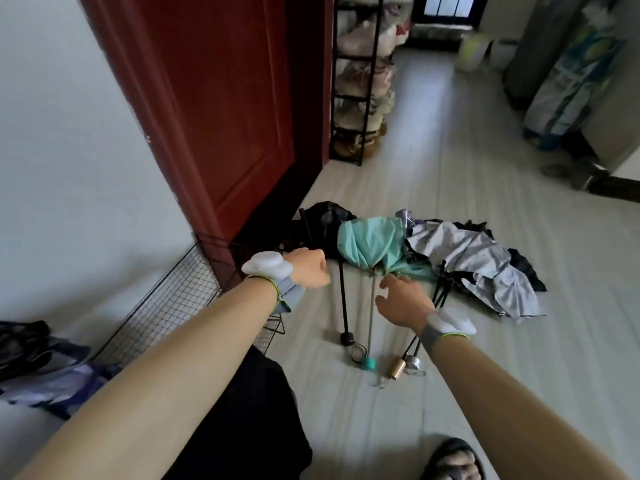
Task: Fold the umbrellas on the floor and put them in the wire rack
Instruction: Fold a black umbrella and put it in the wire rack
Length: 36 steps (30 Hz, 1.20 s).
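Note:
Three unfolded umbrellas lie in a heap on the floor: a black umbrella (325, 221) by the door, a teal umbrella (370, 244) in the middle and a lavender-grey umbrella (474, 261) at the right. Their shafts point toward me and end in a black knob (347, 338), a teal handle (367, 364) and a gold handle (397, 368). My left hand (308, 270) hovers just left of the black shaft, fingers loosely curled downward and holding nothing. My right hand (401, 299) hangs with spread fingers over the teal shaft. The wire rack (166, 306) stands at the left wall.
A red-brown door (221, 109) stands behind the heap, and a black shoe shelf (360, 84) beyond it. Dark and purple fabric (38, 362) lies at the lower left near the rack. Bags lean at the far right. My foot (453, 459) is at the bottom edge.

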Each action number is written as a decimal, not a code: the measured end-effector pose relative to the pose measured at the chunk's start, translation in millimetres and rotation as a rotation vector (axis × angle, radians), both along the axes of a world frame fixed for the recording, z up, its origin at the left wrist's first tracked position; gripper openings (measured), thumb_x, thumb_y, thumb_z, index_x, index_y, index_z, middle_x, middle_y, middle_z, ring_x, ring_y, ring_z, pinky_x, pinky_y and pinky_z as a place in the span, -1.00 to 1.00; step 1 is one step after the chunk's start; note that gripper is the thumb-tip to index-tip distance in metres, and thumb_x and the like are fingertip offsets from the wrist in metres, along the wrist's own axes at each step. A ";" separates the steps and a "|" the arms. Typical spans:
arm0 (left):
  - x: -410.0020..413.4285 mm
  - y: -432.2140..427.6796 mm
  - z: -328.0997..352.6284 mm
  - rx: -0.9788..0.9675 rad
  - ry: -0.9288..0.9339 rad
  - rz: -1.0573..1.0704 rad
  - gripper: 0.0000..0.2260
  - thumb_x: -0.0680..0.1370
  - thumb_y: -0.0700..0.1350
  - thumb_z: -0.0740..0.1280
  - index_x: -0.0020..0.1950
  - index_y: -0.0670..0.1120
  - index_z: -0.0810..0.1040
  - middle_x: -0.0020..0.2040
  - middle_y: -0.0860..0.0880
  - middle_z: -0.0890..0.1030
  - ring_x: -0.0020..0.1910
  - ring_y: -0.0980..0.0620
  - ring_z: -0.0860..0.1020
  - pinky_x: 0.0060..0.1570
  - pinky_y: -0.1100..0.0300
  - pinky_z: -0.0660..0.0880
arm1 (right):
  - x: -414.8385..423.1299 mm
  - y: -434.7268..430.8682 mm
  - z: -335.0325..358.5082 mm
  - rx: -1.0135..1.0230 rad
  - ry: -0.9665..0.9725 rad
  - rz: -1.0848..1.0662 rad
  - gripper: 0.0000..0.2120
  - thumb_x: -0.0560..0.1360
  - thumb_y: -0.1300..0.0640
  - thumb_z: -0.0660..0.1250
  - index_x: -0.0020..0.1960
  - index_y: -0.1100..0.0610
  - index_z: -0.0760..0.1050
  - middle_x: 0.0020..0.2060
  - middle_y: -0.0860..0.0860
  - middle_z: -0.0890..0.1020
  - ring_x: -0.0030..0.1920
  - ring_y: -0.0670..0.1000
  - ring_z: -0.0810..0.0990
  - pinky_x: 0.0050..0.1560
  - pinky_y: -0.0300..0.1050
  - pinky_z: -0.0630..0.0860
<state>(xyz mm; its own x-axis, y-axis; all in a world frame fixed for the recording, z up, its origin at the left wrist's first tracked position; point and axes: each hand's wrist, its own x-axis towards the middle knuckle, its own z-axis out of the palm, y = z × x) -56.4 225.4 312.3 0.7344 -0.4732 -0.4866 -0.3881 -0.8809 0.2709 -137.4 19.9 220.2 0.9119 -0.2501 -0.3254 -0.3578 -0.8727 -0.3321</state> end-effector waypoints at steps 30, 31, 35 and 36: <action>103.6 -145.0 -349.3 -0.046 0.397 0.994 -0.63 0.54 -0.04 0.13 0.23 -0.19 0.50 0.22 -0.22 0.63 0.19 -0.25 0.61 0.28 -0.01 0.48 | 46.3 -70.9 -258.4 -0.029 0.380 0.019 -0.60 0.60 0.06 0.21 0.42 -0.14 0.40 0.47 -0.08 0.28 0.40 0.12 0.36 0.20 0.08 0.51; 105.9 -141.6 -346.4 -0.086 0.368 1.054 -0.62 0.54 -0.02 0.11 0.21 -0.20 0.52 0.18 -0.23 0.65 0.13 -0.26 0.63 0.25 -0.03 0.51 | 44.8 -73.6 -257.8 -0.021 0.396 -0.029 -0.60 0.61 0.06 0.20 0.44 -0.13 0.38 0.45 -0.07 0.31 0.39 0.13 0.38 0.20 0.08 0.50; 108.7 -126.1 -285.7 -0.177 0.231 1.106 -0.58 0.65 0.04 0.16 0.22 -0.25 0.60 0.17 -0.26 0.64 0.17 -0.25 0.59 0.09 0.10 0.47 | 40.0 -77.0 -238.4 -0.023 0.510 -0.172 -0.58 0.59 0.04 0.20 0.45 -0.04 0.38 0.35 0.04 0.39 0.35 0.17 0.42 0.22 0.06 0.48; 109.4 -119.7 -276.7 -0.173 0.206 1.099 -0.57 0.66 0.05 0.16 0.23 -0.25 0.60 0.19 -0.26 0.64 0.19 -0.25 0.58 0.09 0.08 0.46 | 40.4 -75.7 -230.9 -0.020 0.545 -0.196 -0.59 0.58 0.03 0.21 0.42 -0.01 0.41 0.34 0.06 0.38 0.36 0.18 0.41 0.24 0.08 0.46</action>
